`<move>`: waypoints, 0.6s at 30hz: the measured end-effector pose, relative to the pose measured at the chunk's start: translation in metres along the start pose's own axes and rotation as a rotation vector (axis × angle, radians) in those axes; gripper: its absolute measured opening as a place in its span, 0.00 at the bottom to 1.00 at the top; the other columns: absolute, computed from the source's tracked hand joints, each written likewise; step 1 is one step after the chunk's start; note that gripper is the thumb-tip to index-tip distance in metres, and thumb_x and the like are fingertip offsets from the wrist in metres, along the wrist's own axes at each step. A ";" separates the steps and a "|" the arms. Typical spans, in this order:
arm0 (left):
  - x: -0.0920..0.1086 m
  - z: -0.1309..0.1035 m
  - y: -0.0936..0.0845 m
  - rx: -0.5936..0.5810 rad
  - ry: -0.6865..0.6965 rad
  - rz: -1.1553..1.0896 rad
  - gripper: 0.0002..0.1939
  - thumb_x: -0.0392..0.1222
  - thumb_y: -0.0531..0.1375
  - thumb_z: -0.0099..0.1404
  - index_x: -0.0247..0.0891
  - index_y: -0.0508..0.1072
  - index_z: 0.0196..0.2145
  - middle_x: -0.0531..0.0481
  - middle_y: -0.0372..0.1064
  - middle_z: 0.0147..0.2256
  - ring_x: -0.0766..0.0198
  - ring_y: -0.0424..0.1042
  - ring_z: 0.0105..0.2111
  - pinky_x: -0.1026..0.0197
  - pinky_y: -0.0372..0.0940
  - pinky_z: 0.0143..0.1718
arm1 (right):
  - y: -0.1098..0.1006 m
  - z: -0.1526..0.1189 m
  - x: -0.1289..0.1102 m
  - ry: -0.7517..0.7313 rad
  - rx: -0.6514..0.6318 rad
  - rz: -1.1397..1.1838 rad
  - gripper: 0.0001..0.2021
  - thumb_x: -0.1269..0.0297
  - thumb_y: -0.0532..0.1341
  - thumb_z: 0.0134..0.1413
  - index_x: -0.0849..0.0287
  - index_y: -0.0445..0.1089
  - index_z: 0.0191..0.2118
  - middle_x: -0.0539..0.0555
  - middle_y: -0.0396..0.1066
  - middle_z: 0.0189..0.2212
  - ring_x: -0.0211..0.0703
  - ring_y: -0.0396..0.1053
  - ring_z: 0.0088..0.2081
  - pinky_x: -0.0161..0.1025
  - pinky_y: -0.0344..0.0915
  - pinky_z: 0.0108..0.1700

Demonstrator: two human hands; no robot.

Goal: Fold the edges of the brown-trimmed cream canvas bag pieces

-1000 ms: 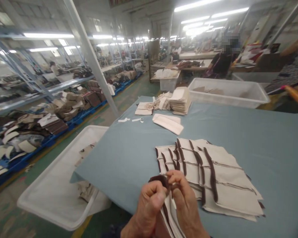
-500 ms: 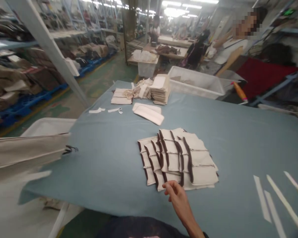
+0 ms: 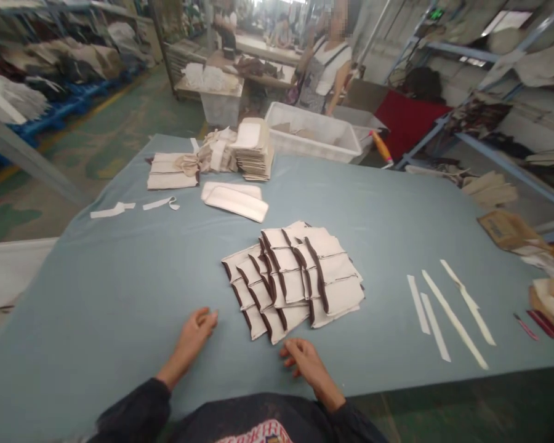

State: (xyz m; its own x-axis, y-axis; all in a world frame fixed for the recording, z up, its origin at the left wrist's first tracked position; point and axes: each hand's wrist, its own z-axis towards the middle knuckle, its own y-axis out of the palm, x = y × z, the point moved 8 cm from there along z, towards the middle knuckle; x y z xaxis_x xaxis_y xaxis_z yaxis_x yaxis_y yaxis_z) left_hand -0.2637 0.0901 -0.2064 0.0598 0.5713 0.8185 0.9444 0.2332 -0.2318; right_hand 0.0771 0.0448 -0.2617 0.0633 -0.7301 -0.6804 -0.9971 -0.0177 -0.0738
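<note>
A fanned pile of cream fabric pieces with dark brown edging lies on the blue-green cloth of the table. My left hand is left of the pile's lower corner, fingers slightly curled and apart, holding nothing. Just below the pile's near edge is my right hand, its fingers loosely bent with nothing between them. Neither hand touches the pieces.
Behind the pile are two pale oblong pieces, a tall stack of beige pieces and folded fabric. Pale strips lie at the right. A white bin and a person are beyond the table.
My left hand has come into view over the table. The view has turned to the right, showing more of the table's right side. My right hand is now a little apart from the pile.
</note>
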 end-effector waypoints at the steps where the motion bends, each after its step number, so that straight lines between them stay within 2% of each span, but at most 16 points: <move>1: -0.008 0.004 0.030 -0.033 -0.013 -0.033 0.30 0.58 0.70 0.58 0.31 0.71 0.47 0.33 0.80 0.40 0.43 0.81 0.43 0.50 0.75 0.42 | -0.004 0.003 0.006 0.031 0.008 0.040 0.26 0.42 0.72 0.43 0.62 0.73 0.36 0.59 0.78 0.36 0.42 0.72 0.29 0.32 0.61 0.23; 3: -0.017 0.011 0.077 -0.066 -0.039 -0.088 0.31 0.58 0.71 0.57 0.31 0.72 0.47 0.32 0.80 0.43 0.43 0.80 0.45 0.50 0.75 0.44 | -0.010 0.009 0.014 0.084 0.003 0.132 0.27 0.43 0.72 0.45 0.62 0.73 0.42 0.61 0.79 0.42 0.44 0.76 0.35 0.33 0.65 0.27; 5: -0.020 0.017 0.110 -0.102 -0.074 -0.145 0.28 0.58 0.70 0.59 0.32 0.74 0.45 0.33 0.80 0.42 0.45 0.81 0.43 0.50 0.75 0.42 | -0.012 0.018 0.017 0.123 -0.034 0.233 0.28 0.42 0.72 0.47 0.61 0.72 0.45 0.62 0.79 0.46 0.45 0.77 0.40 0.34 0.68 0.31; 7: -0.019 0.020 0.130 -0.114 -0.095 -0.195 0.26 0.59 0.68 0.60 0.31 0.75 0.42 0.33 0.81 0.39 0.46 0.81 0.39 0.49 0.75 0.40 | -0.008 0.029 0.015 0.142 -0.078 0.334 0.28 0.41 0.71 0.49 0.60 0.72 0.46 0.60 0.79 0.46 0.43 0.78 0.40 0.32 0.68 0.31; 10: -0.004 0.017 0.145 -0.076 -0.037 -0.256 0.27 0.61 0.67 0.61 0.32 0.77 0.42 0.34 0.82 0.40 0.48 0.80 0.40 0.50 0.74 0.44 | 0.003 0.046 0.008 0.159 -0.118 0.463 0.25 0.44 0.72 0.50 0.61 0.73 0.42 0.54 0.79 0.35 0.35 0.73 0.28 0.28 0.60 0.24; 12: 0.015 0.008 0.145 -0.028 0.048 -0.279 0.27 0.62 0.67 0.60 0.33 0.77 0.43 0.37 0.82 0.42 0.48 0.80 0.42 0.53 0.73 0.47 | 0.011 0.054 0.002 0.169 -0.121 0.528 0.22 0.47 0.73 0.49 0.62 0.72 0.37 0.49 0.75 0.25 0.31 0.65 0.19 0.27 0.54 0.19; 14: 0.037 0.000 0.133 0.046 0.122 -0.274 0.28 0.62 0.67 0.58 0.33 0.78 0.42 0.38 0.82 0.40 0.46 0.80 0.42 0.53 0.73 0.45 | 0.018 0.060 -0.002 0.177 -0.126 0.580 0.19 0.51 0.74 0.49 0.61 0.70 0.32 0.46 0.70 0.19 0.30 0.61 0.15 0.26 0.52 0.17; 16: 0.059 -0.008 0.105 0.136 0.168 -0.256 0.26 0.60 0.69 0.56 0.33 0.78 0.38 0.39 0.83 0.36 0.44 0.80 0.39 0.53 0.73 0.39 | 0.024 0.066 0.001 0.226 -0.160 0.606 0.16 0.54 0.72 0.52 0.60 0.70 0.30 0.46 0.67 0.15 0.30 0.59 0.13 0.26 0.51 0.14; 18: 0.079 -0.019 0.066 0.239 0.185 -0.243 0.22 0.57 0.71 0.54 0.34 0.78 0.35 0.41 0.82 0.31 0.43 0.80 0.36 0.54 0.73 0.36 | 0.028 0.066 0.012 0.371 -0.192 0.610 0.17 0.56 0.71 0.54 0.59 0.67 0.24 0.45 0.62 0.11 0.30 0.56 0.11 0.25 0.50 0.13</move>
State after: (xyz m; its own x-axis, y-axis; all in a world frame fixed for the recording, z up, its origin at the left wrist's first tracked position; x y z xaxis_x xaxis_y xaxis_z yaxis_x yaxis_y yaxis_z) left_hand -0.1906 0.1353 -0.1468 -0.0783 0.3306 0.9405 0.8373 0.5338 -0.1179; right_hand 0.0525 0.0806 -0.3206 -0.4890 -0.8308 -0.2657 -0.8424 0.3708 0.3910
